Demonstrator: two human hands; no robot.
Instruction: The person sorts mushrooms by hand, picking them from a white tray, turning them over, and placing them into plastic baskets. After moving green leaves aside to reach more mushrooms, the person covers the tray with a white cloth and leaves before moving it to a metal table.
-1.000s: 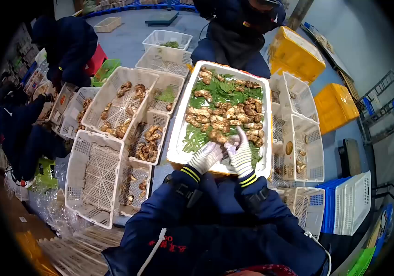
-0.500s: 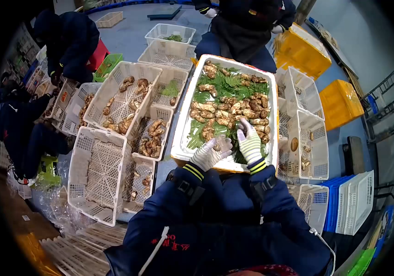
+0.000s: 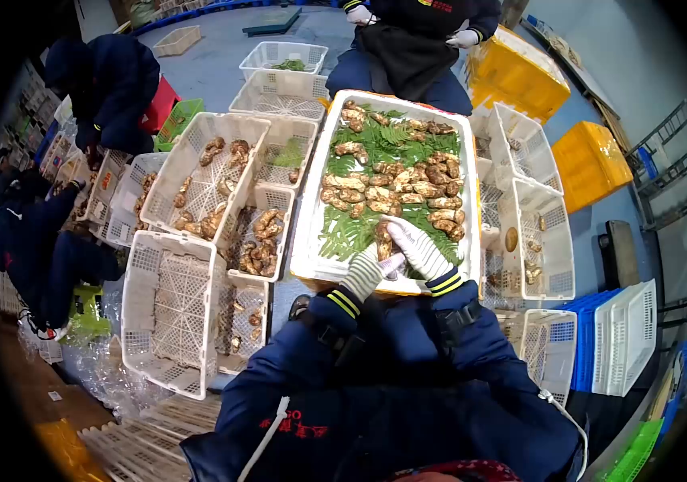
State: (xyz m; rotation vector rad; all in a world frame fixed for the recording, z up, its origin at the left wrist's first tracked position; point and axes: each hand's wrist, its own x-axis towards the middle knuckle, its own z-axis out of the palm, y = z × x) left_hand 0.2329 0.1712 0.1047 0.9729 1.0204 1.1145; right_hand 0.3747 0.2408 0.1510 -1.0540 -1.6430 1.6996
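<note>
A white foam box (image 3: 309, 233) lies in front of me, with green fern leaves (image 3: 345, 231) and rows of brown and white mushrooms (image 3: 407, 181) in it. Above its near edge, my gloved left hand (image 3: 366, 269) and my gloved right hand (image 3: 417, 245) meet at one mushroom (image 3: 383, 239). Fingers of my right hand press against its upper side, while my left hand is closed round its lower end. Both gloves are white with striped backs.
Plastic crates holding mushrooms stand left of the box, near an emptier crate (image 3: 168, 313). More crates (image 3: 542, 241) and yellow boxes (image 3: 592, 167) are on the right. A person (image 3: 407, 56) sits across the box; two more people (image 3: 114, 88) work at the left.
My hands have come together, and a mushroom is now upright between them. One mushroom near the box's lower left has left its place on the leaves. The view has shifted slightly.
</note>
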